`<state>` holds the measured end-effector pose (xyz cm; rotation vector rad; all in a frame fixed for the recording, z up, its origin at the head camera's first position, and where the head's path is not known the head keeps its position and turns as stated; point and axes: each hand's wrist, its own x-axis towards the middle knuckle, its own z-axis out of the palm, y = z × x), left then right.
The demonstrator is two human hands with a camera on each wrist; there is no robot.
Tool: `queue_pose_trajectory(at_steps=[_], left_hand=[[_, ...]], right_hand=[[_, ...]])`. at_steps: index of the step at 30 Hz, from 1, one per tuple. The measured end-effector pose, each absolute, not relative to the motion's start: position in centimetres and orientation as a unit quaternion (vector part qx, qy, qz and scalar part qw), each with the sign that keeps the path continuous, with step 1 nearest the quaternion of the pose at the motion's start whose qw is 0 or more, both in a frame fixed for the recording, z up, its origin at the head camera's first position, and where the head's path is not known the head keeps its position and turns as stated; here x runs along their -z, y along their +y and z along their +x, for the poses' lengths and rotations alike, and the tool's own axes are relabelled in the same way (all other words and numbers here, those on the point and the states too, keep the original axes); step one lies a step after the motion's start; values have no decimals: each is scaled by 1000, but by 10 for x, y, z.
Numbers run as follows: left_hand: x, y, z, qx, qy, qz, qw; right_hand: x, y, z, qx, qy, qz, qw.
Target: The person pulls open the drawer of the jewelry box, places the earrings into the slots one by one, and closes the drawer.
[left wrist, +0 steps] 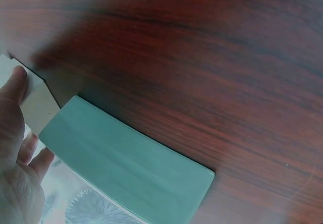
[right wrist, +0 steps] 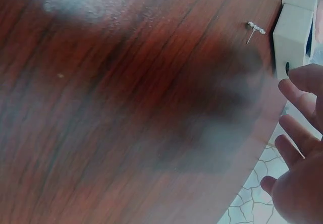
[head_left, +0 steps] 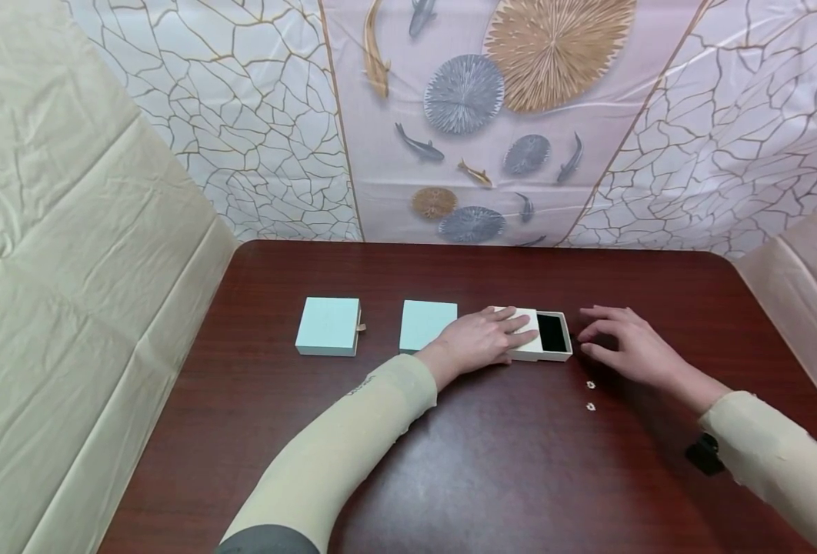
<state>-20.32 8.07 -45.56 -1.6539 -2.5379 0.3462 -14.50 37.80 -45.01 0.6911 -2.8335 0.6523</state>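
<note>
A white drawer-style box (head_left: pixel 526 350) lies right of centre, its drawer (head_left: pixel 566 346) partly slid out to the right, showing a black lining (head_left: pixel 551 333). My left hand (head_left: pixel 478 338) holds the sleeve, fingers over its top and thumb against the near side. Just off the drawer's right end is my right hand (head_left: pixel 630 344), fingers loosely bent and holding nothing. The right wrist view has its fingertips close beside a small black pull tab (right wrist: pixel 287 68). Two small sparkly stud earrings, one nearer the box (head_left: pixel 591 384) and one farther (head_left: pixel 591 407), lie on the table; a post shows on one.
Partly behind my left wrist sits a mint-green box (head_left: pixel 428 323). A second mint-green box (head_left: pixel 328 326) with a small ribbon tab stands farther left. All lie on a dark red-brown wooden table (head_left: pixel 491 469). A patterned curtain (head_left: pixel 277 115) hangs behind its far edge.
</note>
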Motion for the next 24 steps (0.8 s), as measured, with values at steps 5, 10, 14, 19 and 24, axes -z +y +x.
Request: queue_pose_trajectory(at_steps=[5,10,14,19,24], left_hand=[[457,81,-204,-119,-828,-545,55],[457,81,-204,-123,-826,-546,63],[457,81,-204,-124,-826,-546,66],[457,81,-204,-124,-826,-546,64],[456,81,-204,-122,-829,-543,57]], right_hand=[[450,381,-135,-201,-944,245,85],[453,383,-126,-194,-944,249,100],[456,384,-120,-188,-941,256,115],[459,383,-111,-181,-939,266,126],[465,382,-104,-168,-933,284,141]])
